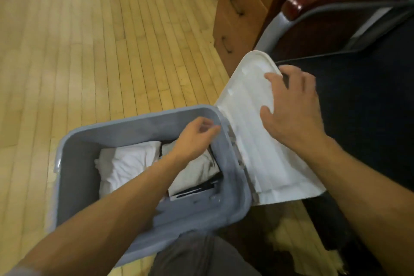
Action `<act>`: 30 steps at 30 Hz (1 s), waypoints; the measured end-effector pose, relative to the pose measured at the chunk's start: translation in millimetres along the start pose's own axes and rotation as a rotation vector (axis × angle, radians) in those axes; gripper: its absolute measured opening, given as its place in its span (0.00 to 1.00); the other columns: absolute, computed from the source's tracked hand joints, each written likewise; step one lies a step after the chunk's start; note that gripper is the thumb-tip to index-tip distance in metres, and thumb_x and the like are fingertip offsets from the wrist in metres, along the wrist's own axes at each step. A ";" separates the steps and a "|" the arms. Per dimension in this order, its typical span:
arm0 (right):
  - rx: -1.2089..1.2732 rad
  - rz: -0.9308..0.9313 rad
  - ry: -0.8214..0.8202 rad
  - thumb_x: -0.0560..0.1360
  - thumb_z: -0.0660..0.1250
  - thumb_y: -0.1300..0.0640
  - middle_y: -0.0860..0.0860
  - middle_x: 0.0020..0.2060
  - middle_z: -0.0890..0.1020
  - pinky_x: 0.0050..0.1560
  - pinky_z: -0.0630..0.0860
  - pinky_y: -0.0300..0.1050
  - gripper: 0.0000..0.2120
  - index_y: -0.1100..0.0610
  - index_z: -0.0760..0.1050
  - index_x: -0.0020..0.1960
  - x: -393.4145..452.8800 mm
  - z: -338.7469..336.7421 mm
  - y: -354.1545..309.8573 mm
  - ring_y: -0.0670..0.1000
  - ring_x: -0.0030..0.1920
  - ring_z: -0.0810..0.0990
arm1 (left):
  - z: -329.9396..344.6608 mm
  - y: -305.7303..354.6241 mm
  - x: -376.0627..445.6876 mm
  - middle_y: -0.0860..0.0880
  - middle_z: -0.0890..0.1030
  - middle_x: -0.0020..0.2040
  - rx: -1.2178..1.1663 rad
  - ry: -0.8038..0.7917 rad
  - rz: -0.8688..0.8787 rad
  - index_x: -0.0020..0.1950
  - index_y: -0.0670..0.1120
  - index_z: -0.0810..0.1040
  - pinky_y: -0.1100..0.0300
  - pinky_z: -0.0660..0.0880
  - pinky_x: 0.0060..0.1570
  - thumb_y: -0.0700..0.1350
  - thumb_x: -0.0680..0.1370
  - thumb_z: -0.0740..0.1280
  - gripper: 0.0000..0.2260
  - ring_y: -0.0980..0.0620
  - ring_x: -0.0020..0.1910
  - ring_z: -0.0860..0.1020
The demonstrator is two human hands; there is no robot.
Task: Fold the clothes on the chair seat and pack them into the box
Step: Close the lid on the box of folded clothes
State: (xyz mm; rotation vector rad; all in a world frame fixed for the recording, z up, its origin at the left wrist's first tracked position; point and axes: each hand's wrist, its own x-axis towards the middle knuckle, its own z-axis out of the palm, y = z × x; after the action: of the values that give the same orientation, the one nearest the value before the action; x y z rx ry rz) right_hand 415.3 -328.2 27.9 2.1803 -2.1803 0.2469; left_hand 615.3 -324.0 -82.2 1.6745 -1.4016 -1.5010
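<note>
A grey plastic box [143, 125] stands on the wooden floor in front of me. Inside lie folded white clothes [127, 161] and a white garment with black print [197, 177]. A white lid [246, 101] leans between the box's right rim and the dark chair seat [358, 101]. My right hand [291, 105] grips the lid's upper right edge, fingers curled over it. Above the clothes, near the right wall inside the box, hovers my left hand [195, 139] with loosely curled fingers; motion blur hides whether it holds anything.
A wooden drawer unit [237, 18] with dark handles stands behind the lid. The chair has a grey frame [275, 29] and a dark red armrest [293, 4]. Bare wooden floor [89, 40] stretches to the left and behind the box. My knee [197, 257] is below the box.
</note>
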 end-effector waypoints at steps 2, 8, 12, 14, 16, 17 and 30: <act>0.026 0.303 -0.241 0.73 0.74 0.51 0.56 0.73 0.62 0.63 0.73 0.58 0.40 0.50 0.55 0.77 -10.5 -18.8 21.7 0.61 0.67 0.69 | 3.6 39.5 -30.6 0.48 0.83 0.57 -0.210 -0.088 -0.013 0.60 0.47 0.80 0.50 0.81 0.59 0.57 0.82 0.66 0.15 0.50 0.55 0.83; 0.245 0.440 -0.340 0.76 0.68 0.58 0.52 0.46 0.77 0.45 0.80 0.52 0.10 0.54 0.73 0.56 -61.7 -47.5 12.0 0.52 0.42 0.78 | 19.4 94.5 -98.6 0.46 0.78 0.67 -0.504 -0.313 -0.163 0.75 0.49 0.71 0.45 0.80 0.61 0.66 0.77 0.68 0.32 0.45 0.63 0.80; 0.377 0.230 -0.292 0.74 0.68 0.52 0.54 0.57 0.75 0.56 0.79 0.59 0.18 0.54 0.74 0.63 -73.7 -78.0 -69.1 0.58 0.54 0.79 | 5.0 113.8 -118.6 0.48 0.84 0.57 -0.680 -0.274 -0.132 0.64 0.48 0.80 0.46 0.80 0.59 0.66 0.75 0.70 0.27 0.47 0.59 0.82; 0.414 0.044 -0.308 0.73 0.68 0.52 0.55 0.61 0.71 0.62 0.75 0.58 0.26 0.56 0.69 0.69 -85.6 -86.8 -111.0 0.59 0.61 0.74 | -18.6 111.6 -122.0 0.45 0.84 0.47 -0.820 -0.112 -0.119 0.60 0.41 0.79 0.51 0.80 0.50 0.57 0.79 0.71 0.21 0.46 0.51 0.84; 0.526 -0.110 -0.439 0.72 0.70 0.48 0.52 0.59 0.69 0.60 0.76 0.55 0.29 0.55 0.67 0.70 -96.2 -89.6 -141.7 0.56 0.60 0.73 | -56.1 90.0 -128.0 0.41 0.84 0.48 -0.810 0.092 -0.125 0.62 0.37 0.78 0.53 0.81 0.40 0.50 0.81 0.69 0.17 0.44 0.46 0.85; 0.591 -0.171 -0.550 0.72 0.70 0.44 0.51 0.58 0.70 0.58 0.78 0.54 0.28 0.53 0.69 0.68 -101.3 -88.6 -151.6 0.55 0.57 0.75 | -76.6 72.9 -134.7 0.39 0.84 0.48 -0.750 0.173 -0.121 0.61 0.37 0.78 0.54 0.81 0.36 0.46 0.83 0.68 0.14 0.44 0.44 0.86; 0.110 -0.418 -0.984 0.81 0.62 0.43 0.46 0.81 0.51 0.77 0.59 0.53 0.33 0.46 0.52 0.81 -100.9 52.8 -133.0 0.56 0.79 0.53 | -206.3 -207.9 -189.3 0.41 0.83 0.46 0.213 0.490 -0.507 0.51 0.39 0.80 0.49 0.83 0.42 0.49 0.84 0.65 0.13 0.43 0.42 0.83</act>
State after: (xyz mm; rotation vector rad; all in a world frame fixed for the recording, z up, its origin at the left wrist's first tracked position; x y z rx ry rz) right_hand 552.6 -235.3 -28.5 3.1703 -1.9083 -0.9293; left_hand 905.5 -135.2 -124.0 2.4593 -0.9354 -1.0710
